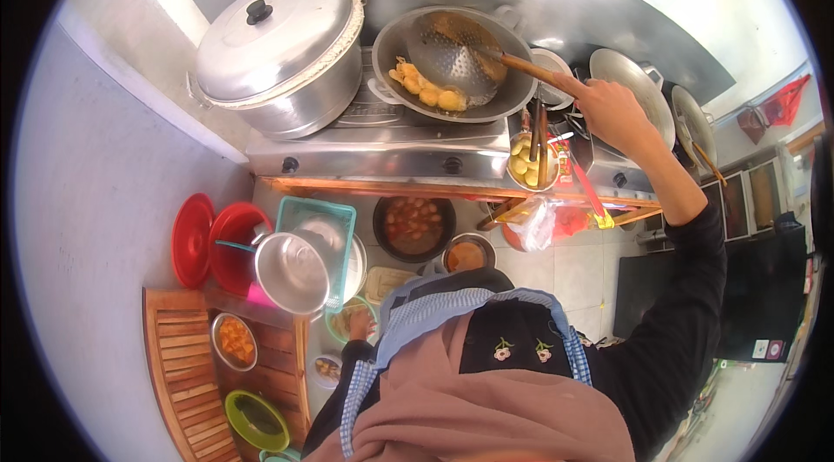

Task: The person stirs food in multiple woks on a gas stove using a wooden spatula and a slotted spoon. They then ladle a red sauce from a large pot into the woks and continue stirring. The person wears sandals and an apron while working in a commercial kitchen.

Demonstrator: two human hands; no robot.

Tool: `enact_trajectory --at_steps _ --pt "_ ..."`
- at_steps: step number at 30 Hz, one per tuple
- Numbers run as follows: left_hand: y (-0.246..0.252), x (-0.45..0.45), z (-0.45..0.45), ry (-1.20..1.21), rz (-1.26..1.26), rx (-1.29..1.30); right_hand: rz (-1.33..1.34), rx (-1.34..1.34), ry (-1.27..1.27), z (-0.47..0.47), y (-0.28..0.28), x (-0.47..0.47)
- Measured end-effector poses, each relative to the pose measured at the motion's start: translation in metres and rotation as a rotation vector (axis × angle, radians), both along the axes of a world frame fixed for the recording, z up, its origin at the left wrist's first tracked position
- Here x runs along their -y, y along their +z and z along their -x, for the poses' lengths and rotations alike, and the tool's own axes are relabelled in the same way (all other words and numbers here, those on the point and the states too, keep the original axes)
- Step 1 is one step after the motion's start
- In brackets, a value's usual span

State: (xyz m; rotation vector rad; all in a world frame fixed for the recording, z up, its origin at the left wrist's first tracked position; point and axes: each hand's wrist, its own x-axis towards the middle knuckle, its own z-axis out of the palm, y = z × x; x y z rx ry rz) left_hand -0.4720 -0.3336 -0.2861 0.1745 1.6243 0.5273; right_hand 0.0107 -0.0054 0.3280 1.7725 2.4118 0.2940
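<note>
My right hand (609, 108) grips the wooden handle of a perforated metal skimmer (459, 61), whose bowl rests inside a large wok (521, 97) on the stove. Golden fried pieces (427, 89) lie in oil at the wok's near left side, beside the skimmer. Low on my left, my left hand (359, 324) reaches into a green-rimmed basin (333, 331); its fingers and what they touch are too small and partly hidden to tell. A small bowl of pale yellow pieces (525, 165) stands in front of the wok, with dark-handled utensils across it.
A large lidded aluminium pot (280, 38) stands left of the wok, more woks (635, 87) at right. Below the stove are a dark pan of red stew (415, 224), a turquoise basket (350, 253) with metal pots, and red buckets (225, 260). A wooden bench (301, 358) holds bowls.
</note>
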Motion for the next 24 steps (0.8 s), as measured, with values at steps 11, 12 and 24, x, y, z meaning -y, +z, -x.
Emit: enact_trajectory --at_steps 11,12,24 --pt "-0.02 0.032 -0.004 0.068 0.16 0.064 0.011 -0.145 0.103 -0.026 0.041 0.028" --pt "-0.021 0.031 -0.006 0.085 0.164 0.081 0.012 -0.164 0.08 -0.029 0.04 0.026" --pt "0.023 -0.008 -0.009 -0.49 -0.301 -0.266 0.112 -0.299 0.127 -0.015 -0.019 -0.025"
